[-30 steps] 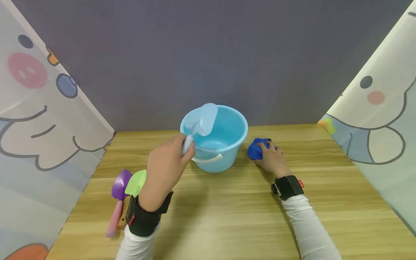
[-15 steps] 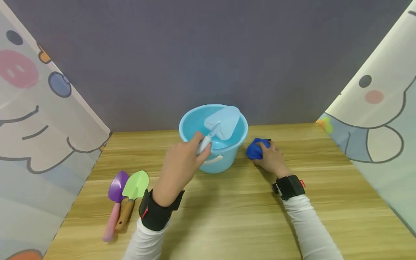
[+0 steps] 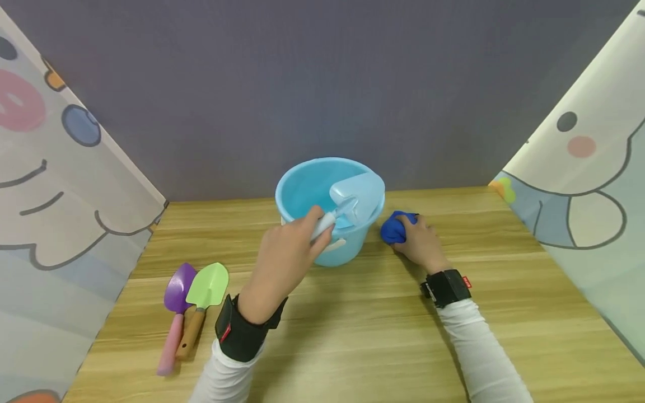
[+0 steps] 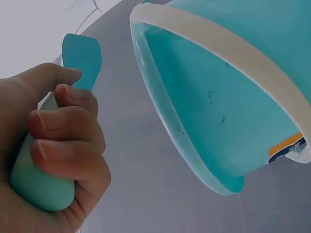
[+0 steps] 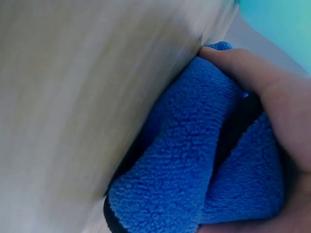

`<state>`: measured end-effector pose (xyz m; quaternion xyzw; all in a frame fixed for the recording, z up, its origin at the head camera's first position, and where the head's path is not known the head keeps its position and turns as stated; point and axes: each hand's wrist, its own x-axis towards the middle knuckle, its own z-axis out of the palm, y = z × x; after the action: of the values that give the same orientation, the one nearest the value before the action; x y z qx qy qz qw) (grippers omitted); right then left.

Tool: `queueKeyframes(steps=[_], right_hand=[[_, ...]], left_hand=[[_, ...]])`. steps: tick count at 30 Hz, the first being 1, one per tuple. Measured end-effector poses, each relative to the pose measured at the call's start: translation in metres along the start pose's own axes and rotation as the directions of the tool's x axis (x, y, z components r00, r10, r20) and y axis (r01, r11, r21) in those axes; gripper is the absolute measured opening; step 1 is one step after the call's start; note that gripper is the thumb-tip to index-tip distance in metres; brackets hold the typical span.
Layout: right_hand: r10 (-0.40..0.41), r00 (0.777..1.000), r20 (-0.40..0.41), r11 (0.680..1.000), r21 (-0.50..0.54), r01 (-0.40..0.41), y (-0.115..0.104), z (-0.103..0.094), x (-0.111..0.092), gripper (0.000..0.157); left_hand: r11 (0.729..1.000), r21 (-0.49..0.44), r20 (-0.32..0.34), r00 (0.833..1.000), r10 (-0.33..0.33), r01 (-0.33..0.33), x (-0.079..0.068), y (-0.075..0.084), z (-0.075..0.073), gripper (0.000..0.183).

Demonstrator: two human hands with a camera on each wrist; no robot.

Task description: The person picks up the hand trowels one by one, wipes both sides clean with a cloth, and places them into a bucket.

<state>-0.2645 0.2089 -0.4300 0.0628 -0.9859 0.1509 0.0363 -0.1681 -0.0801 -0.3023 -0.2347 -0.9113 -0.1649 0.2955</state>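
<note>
My left hand (image 3: 289,252) grips the handle of a light blue trowel (image 3: 361,193), its fingers wrapped round the grip in the left wrist view. In the head view the blade overlaps the right part of the light blue bucket's mouth. The bucket (image 3: 312,179) stands upright on the table, its white handle (image 4: 233,43) hanging down the near side. To the right of the bucket, my right hand (image 3: 422,244) holds a bunched blue cloth (image 3: 395,228) against the tabletop. A fuzzy, folded surface shows on the cloth in the right wrist view, with the thumb along one side.
On the left of the wooden table (image 3: 353,336) lie a purple trowel (image 3: 177,291) with a pink handle and a green trowel (image 3: 209,284) with a wooden handle, side by side. A grey wall (image 3: 322,84) rises behind the bucket, and patterned panels flank both sides.
My left hand has carried the light blue trowel rightward, from the bucket's left side to its right side, uncovering the green trowel. The right hand stays on the cloth.
</note>
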Motion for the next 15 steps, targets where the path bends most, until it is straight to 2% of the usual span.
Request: queueKeyframes(steps=[8, 15], right_hand=[[0.024, 1.000, -0.007, 0.995, 0.098, -0.023, 0.000, -0.003, 0.004, 0.072], [0.040, 0.999, 0.020, 0.978, 0.205, -0.043, 0.002, -0.013, 0.004, 0.072]], left_hand=[[0.999, 0.040, -0.034, 0.999, -0.004, 0.005, 0.000, -0.002, -0.005, 0.024], [0.998, 0.059, -0.024, 1.000, -0.007, 0.008, 0.000, -0.004, -0.008, 0.026]])
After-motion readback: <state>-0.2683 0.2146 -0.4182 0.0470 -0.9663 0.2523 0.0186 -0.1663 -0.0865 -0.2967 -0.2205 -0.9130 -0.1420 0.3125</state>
